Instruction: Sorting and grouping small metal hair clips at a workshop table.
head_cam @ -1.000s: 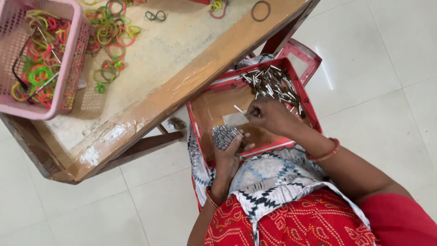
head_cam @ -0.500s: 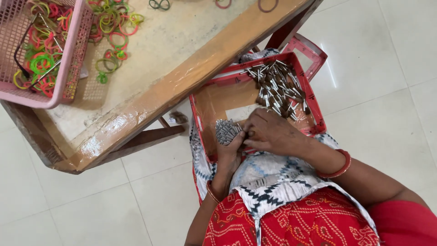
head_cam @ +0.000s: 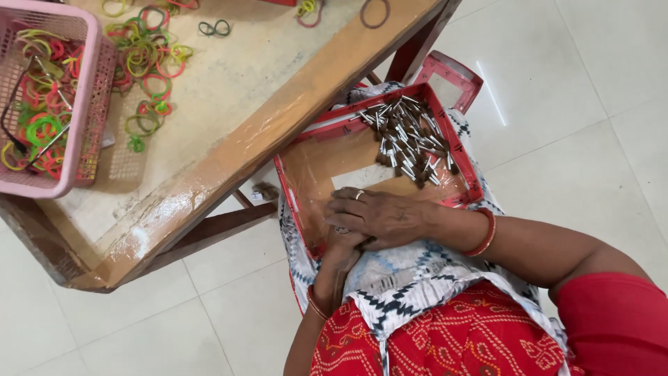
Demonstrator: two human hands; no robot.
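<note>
Over the near end of the red tray (head_cam: pixel 299 202) on your lap, your right hand (head_cam: pixel 383 217) lies flat, palm down, fingers stretched toward the tray's near-left corner, with a ring on one finger and a red bangle (head_cam: pixel 485 233) at the wrist. Your left hand (head_cam: pixel 341 245) comes up from below and is tucked under the right one, so most of it is covered; you cannot tell from this view whether either hand is closed on anything, since whatever sits between them is hidden. Both hands touch each other just at the tray's near rim.

Farther along the tray from your hands, at its far end, lies a loose heap of small metal pieces (head_cam: pixel 410 139), silver-tipped and dark, pointing every which way. Between that heap and your hands the tray floor shows brown and bare under a shiny clear film. A patterned black, white and blue cloth (head_cam: pixel 410 278) spreads beneath the tray across your red printed garment.

Beside the tray's left edge stands a wooden table (head_cam: pixel 229 160) with a raised rim. On it, well apart from the tray, coloured rubber bands (head_cam: pixel 149 63) are scattered, and at its far left corner sits a pink plastic basket (head_cam: pixel 83 132) holding more bands.
</note>
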